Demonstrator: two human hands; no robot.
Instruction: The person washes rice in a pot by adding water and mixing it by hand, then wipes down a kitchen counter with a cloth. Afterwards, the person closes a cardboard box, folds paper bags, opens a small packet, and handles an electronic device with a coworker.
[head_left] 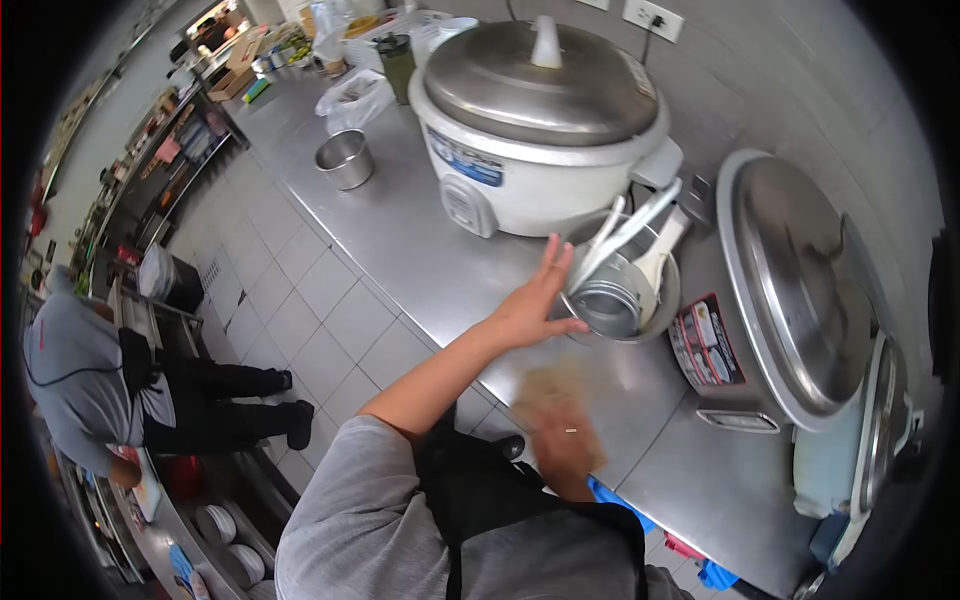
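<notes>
My left hand (pixel 530 303) reaches to the near-left side of a metal bowl (pixel 672 300), fingers and thumb spread against or right beside its rim. In the bowl stand a white rice paddle (pixel 660 255), other long pale utensils (pixel 630 232) and a round metal cup (pixel 608 305). Nearer my body, my right hand (pixel 563 445) is on a tan cloth (pixel 548 393) over the steel counter (pixel 640 380). Hand and cloth are smeared by motion. A ring shows on one of its fingers.
Behind the bowl stands a large white rice cooker (pixel 530 160) with a steel lid. A second lidded cooker (pixel 790 290) is to the right. A small steel pot (pixel 345 160) sits near the counter edge. Across the tiled floor (pixel 290 280), another person (pixel 90 360) stands at a counter.
</notes>
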